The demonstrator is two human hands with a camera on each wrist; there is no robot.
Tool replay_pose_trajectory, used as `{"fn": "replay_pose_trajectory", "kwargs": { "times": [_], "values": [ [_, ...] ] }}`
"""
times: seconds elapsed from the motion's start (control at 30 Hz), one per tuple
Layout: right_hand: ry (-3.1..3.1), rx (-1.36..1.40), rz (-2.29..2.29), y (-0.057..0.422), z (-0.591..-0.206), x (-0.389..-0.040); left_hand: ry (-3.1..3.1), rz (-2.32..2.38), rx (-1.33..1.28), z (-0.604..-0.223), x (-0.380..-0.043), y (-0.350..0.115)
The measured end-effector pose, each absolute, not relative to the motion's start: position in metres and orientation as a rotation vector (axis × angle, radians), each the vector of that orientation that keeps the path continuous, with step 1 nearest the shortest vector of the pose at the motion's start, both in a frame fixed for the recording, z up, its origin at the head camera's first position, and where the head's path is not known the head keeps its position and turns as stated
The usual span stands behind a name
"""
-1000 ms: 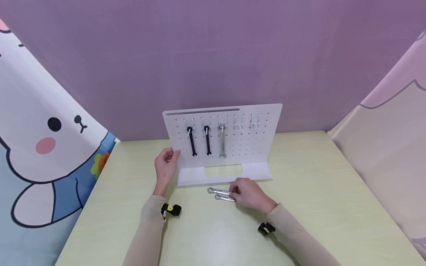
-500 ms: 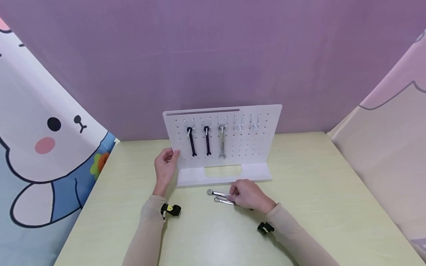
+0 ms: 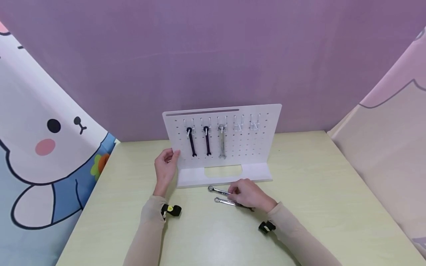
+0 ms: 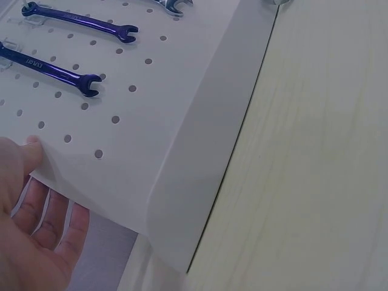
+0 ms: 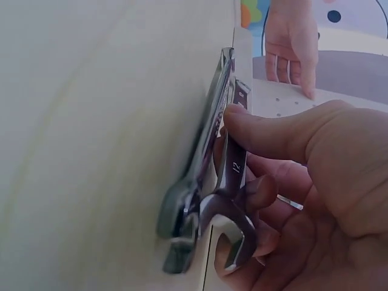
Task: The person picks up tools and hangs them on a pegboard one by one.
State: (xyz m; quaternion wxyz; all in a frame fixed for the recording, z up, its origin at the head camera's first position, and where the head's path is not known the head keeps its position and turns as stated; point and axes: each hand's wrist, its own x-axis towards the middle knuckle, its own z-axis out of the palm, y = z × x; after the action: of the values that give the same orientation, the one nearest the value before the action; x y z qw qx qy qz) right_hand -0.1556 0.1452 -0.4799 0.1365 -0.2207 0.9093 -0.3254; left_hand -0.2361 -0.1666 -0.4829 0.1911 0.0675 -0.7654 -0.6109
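- Fingers of right hand point(image 3: 249, 194) clamped on silver wrench point(image 5: 235, 160) marked 12, near white pegboard point(image 3: 253, 149) front edge; loose wrench point(image 3: 229, 202) just beside, on table point(image 3: 316, 177).
- Left hand point(image 3: 165, 166) pinches pegboard's left edge, thumb in front.
- Board upright: two dark wrenches point(image 3: 208, 142), one hung silver wrench point(image 3: 222, 144), two more hooks point(image 3: 238, 126) to the right.
- Table pale wood-grain; purple backdrop point(image 3: 213, 66) behind, cartoon-print cloth point(image 3: 26, 111) left.
- Vs half a second ago: gap between held and loose wrenches wider, more of loose one showing. Left hand, board unchanged.
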Motion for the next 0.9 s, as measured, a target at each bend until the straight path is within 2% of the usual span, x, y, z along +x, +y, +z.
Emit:
{"fn": "replay_pose_trajectory", "kwargs": {
  "times": [0.57,0.9],
  "values": [
    [2.593,-0.654,-1.204,0.1455,-0.4823,-0.1588,-2.158,-1.728,0.212,-0.4835,-0.2356,-0.1663],
    [2.618,-0.513,-1.293,0.1438,-0.4772,-0.1581,-2.150,-1.736,0.227,-0.4847,-0.2369,-0.1659]
  ]
}}
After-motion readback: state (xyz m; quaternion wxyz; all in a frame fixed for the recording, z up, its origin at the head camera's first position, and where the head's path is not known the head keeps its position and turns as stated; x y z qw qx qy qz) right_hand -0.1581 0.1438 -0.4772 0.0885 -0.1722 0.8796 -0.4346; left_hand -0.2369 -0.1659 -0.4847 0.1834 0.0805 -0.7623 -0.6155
